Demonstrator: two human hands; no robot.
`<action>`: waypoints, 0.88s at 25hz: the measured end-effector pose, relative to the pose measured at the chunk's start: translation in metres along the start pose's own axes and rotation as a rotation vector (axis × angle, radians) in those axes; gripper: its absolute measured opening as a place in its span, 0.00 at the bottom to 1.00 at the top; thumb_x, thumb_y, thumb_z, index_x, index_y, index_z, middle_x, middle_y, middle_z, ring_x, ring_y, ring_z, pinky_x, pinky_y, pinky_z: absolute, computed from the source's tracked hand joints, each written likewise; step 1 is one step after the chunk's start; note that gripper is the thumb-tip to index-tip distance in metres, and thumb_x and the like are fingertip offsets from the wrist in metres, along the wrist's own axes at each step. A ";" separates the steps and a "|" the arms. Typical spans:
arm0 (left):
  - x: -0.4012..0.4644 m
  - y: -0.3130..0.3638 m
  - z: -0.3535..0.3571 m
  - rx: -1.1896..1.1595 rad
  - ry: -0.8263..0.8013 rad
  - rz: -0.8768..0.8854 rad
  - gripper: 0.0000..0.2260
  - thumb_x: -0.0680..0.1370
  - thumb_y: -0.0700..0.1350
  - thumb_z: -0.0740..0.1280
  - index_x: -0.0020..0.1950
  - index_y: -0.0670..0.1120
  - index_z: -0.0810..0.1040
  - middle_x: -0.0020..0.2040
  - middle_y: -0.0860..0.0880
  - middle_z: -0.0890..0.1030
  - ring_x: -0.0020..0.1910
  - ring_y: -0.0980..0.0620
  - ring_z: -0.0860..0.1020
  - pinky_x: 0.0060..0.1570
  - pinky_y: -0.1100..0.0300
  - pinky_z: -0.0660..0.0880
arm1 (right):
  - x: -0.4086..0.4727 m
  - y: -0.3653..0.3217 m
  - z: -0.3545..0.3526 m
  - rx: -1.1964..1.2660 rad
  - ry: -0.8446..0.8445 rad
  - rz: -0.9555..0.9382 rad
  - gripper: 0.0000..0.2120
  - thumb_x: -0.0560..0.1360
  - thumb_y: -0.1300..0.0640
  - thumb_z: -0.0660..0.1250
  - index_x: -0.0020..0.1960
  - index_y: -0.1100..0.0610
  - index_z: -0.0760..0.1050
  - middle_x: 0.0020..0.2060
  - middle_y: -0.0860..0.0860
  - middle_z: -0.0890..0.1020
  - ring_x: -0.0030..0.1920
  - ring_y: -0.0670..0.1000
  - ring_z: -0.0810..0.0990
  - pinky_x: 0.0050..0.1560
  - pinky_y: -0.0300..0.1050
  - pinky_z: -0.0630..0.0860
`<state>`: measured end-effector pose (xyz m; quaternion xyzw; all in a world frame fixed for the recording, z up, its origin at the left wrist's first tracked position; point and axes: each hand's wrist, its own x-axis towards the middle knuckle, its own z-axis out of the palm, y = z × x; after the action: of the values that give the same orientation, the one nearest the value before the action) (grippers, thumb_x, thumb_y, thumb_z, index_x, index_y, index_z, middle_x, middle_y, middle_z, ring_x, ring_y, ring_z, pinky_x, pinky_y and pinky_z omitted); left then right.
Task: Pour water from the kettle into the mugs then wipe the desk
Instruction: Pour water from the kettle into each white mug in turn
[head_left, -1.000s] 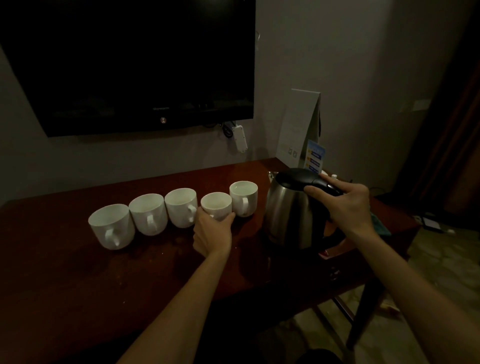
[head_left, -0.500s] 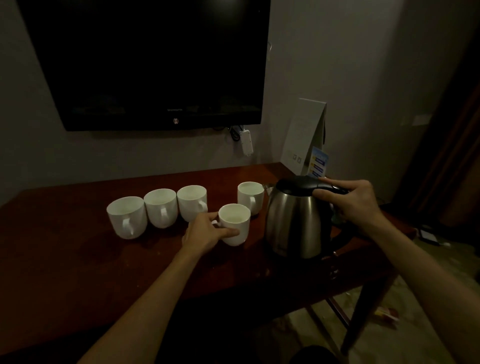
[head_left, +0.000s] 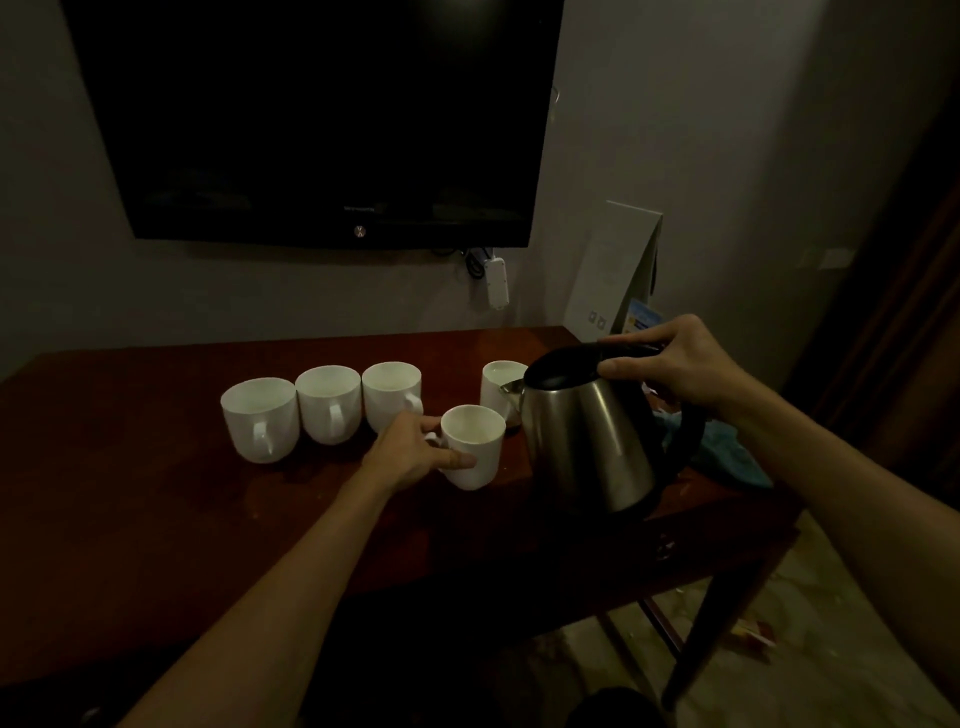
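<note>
- The TV fills the upper left of the frame, and the desk crosses the middle and lower left.
- The kettle is at center right, tilted with its spout to the left. I think it is held so to be ready for pouring.
- The right hand grips the black handle on top of the kettle.
- A blue cloth lies behind the kettle, probably waiting for the wiping.
- Three mugs stand in a row at center left, and a fourth mug is just behind the spout.
- The left hand holds the front mug at its handle side, just left of the kettle, probably to bring it near the spout.
</note>
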<state>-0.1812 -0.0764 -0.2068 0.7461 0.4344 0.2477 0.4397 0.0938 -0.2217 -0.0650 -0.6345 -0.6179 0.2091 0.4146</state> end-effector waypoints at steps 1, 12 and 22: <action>0.000 -0.001 -0.001 -0.009 -0.004 0.002 0.31 0.67 0.47 0.80 0.68 0.44 0.78 0.63 0.47 0.81 0.63 0.48 0.77 0.64 0.46 0.75 | 0.002 -0.001 0.000 -0.017 -0.010 0.002 0.16 0.71 0.62 0.74 0.58 0.60 0.81 0.33 0.47 0.85 0.28 0.38 0.80 0.29 0.28 0.73; 0.001 -0.006 0.001 -0.019 0.032 0.020 0.34 0.63 0.52 0.82 0.67 0.47 0.79 0.61 0.49 0.82 0.62 0.50 0.78 0.63 0.43 0.75 | 0.014 -0.018 -0.003 -0.125 -0.132 0.025 0.13 0.73 0.62 0.73 0.58 0.60 0.82 0.26 0.47 0.82 0.21 0.42 0.73 0.23 0.32 0.68; 0.004 -0.006 0.000 -0.009 0.022 -0.019 0.34 0.64 0.51 0.82 0.68 0.46 0.78 0.62 0.49 0.81 0.63 0.49 0.77 0.64 0.43 0.74 | 0.024 -0.021 0.000 -0.159 -0.147 0.037 0.15 0.71 0.59 0.74 0.57 0.61 0.82 0.30 0.52 0.83 0.22 0.43 0.73 0.22 0.31 0.68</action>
<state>-0.1815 -0.0715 -0.2118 0.7373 0.4450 0.2536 0.4405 0.0849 -0.2011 -0.0430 -0.6596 -0.6495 0.2132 0.3125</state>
